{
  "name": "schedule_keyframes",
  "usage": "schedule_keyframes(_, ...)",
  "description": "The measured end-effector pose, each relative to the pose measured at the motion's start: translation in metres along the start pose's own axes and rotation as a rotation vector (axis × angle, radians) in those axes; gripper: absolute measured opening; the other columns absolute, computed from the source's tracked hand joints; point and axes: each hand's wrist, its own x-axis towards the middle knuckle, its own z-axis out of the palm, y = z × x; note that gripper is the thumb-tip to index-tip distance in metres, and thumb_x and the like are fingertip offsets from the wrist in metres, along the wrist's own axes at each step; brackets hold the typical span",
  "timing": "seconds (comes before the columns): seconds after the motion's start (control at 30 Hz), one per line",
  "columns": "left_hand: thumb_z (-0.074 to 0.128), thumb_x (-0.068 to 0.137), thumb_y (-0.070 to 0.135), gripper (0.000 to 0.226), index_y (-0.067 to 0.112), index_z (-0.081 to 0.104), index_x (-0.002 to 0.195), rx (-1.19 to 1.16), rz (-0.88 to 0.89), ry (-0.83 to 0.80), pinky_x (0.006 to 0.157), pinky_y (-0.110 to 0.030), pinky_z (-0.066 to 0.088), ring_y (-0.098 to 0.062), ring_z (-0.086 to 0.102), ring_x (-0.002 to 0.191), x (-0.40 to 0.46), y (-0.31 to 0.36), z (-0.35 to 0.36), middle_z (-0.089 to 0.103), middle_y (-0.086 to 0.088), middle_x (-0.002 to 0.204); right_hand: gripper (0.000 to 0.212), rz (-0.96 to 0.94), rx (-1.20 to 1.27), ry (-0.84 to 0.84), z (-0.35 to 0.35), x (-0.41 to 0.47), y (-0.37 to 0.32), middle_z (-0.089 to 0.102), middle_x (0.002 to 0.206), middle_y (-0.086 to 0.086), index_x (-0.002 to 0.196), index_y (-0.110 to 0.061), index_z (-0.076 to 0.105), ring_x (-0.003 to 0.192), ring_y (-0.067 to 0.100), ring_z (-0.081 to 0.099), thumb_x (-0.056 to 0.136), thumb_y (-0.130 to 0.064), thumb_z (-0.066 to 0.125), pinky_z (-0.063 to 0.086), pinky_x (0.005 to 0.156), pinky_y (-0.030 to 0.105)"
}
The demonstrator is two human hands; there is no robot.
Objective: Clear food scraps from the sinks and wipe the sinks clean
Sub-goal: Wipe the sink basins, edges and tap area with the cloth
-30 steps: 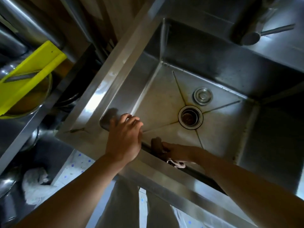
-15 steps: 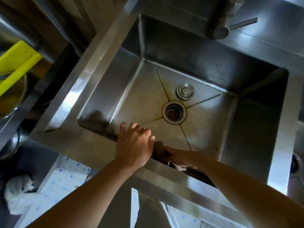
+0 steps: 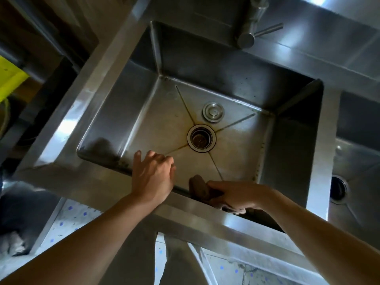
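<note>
Sink [image 3: 115, 112]: wipe step underway. R hand [image 3: 236, 195] grips brown cloth [image 3: 198, 187] at near wall; L hand [image 3: 152, 177] braces on rim, fingers relaxed. Next prob: scrub stained creases twd drain [image 3: 201, 138].

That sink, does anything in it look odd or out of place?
Yes: the round stopper lies loose on the sink floor beside the open drain, and brownish stains trail along the floor creases toward it.

A bright yellow flat plastic piece [image 3: 9, 78] lies at the far left edge. A crumpled white cloth [image 3: 12, 242] sits low at the left, beside pale floor tiles with blue specks [image 3: 67, 221].
</note>
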Motion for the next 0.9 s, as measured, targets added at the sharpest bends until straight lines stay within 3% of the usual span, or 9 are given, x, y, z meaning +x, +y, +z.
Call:
schedule_keyframes(0.1,0.046,0.091,0.033,0.02,0.025,0.064,0.088,-0.084,0.021,0.017,0.097,-0.042,0.026,-0.016,0.055,0.098,0.002,0.025,-0.003,0.067,0.009,0.09,0.012,0.015,0.109,-0.003,-0.005,-0.026,0.004,0.06,0.084,-0.006,0.087,-0.04,0.054,0.078,0.011,0.054,0.093,-0.029,0.054,0.044,0.075,0.031)
schedule_keyframes(0.23,0.039,0.093,0.038,0.026,0.026,0.062,0.092,-0.075,0.092,-0.048,0.098,-0.041,0.026,-0.015,0.053,0.101,0.001,0.056,0.003,0.066,0.009,0.093,0.029,0.111,0.112,-0.017,0.002,-0.001,0.023,0.063,0.109,0.007,0.118,-0.035,0.052,0.091,0.022,0.056,0.096,-0.018,0.044,0.047,0.084,0.037)
schedule_keyframes(0.3,0.034,0.094,0.042,0.031,0.026,0.061,0.091,-0.056,0.091,-0.07,0.098,-0.041,0.028,-0.015,0.053,0.101,0.001,0.056,0.008,0.065,0.009,0.093,0.027,0.17,0.097,-0.052,0.009,0.022,0.036,0.059,0.119,0.012,0.12,-0.033,0.049,0.095,0.021,0.053,0.098,-0.019,0.04,0.043,0.085,0.036)
schedule_keyframes(0.4,0.033,0.093,0.042,0.032,0.026,0.06,0.089,-0.066,0.088,-0.048,0.095,-0.041,0.031,-0.016,0.054,0.098,0.002,0.053,0.01,0.065,0.008,0.09,0.039,0.246,0.009,-0.111,0.013,0.046,0.05,0.042,0.144,0.007,0.137,-0.027,0.04,0.126,0.026,0.042,0.098,-0.032,0.04,0.031,0.107,0.046)
schedule_keyframes(0.47,0.033,0.092,0.042,0.031,0.025,0.059,0.087,-0.061,0.087,-0.045,0.094,-0.041,0.03,-0.017,0.054,0.096,0.002,0.053,0.011,0.065,0.007,0.089,0.047,0.257,0.011,-0.124,0.015,0.055,0.054,0.032,0.152,0.006,0.145,-0.025,0.034,0.136,0.028,0.033,0.098,-0.03,0.04,0.025,0.112,0.047)
schedule_keyframes(0.57,0.034,0.092,0.04,0.03,0.026,0.059,0.088,-0.048,0.092,-0.04,0.094,-0.041,0.03,-0.017,0.054,0.096,0.002,0.054,0.012,0.065,0.007,0.088,0.046,0.237,-0.092,-0.149,0.013,0.053,0.052,0.038,0.148,0.007,0.144,-0.022,0.036,0.129,0.027,0.04,0.098,-0.023,0.041,0.032,0.104,0.038)
schedule_keyframes(0.7,0.046,0.088,0.031,0.017,0.025,0.062,0.089,-0.057,0.107,-0.02,0.091,-0.04,0.028,-0.017,0.057,0.094,0.001,0.06,0.012,0.065,0.008,0.084,0.034,0.198,-0.167,-0.071,0.004,0.015,0.042,0.06,0.119,0.006,0.124,-0.02,0.057,0.09,0.017,0.052,0.097,-0.01,0.038,0.039,0.075,0.026)
schedule_keyframes(0.8,0.05,0.085,0.031,0.016,0.024,0.064,0.09,-0.082,0.115,-0.04,0.09,-0.039,0.028,-0.019,0.058,0.093,-0.001,0.08,0.012,0.067,0.006,0.086,0.03,0.207,-0.158,-0.025,-0.008,-0.028,0.037,0.065,0.109,-0.001,0.109,-0.028,0.063,0.094,0.018,0.058,0.095,-0.013,0.041,0.045,0.082,0.031)
schedule_keyframes(0.9,0.044,0.087,0.029,0.015,0.024,0.057,0.083,-0.075,0.144,-0.121,0.09,-0.04,0.026,-0.02,0.056,0.094,-0.004,0.095,0.018,0.065,0.005,0.085,0.042,0.222,-0.15,0.001,-0.012,-0.048,0.037,0.064,0.117,-0.004,0.12,-0.031,0.062,0.097,0.014,0.058,0.091,-0.009,0.041,0.044,0.087,0.024)
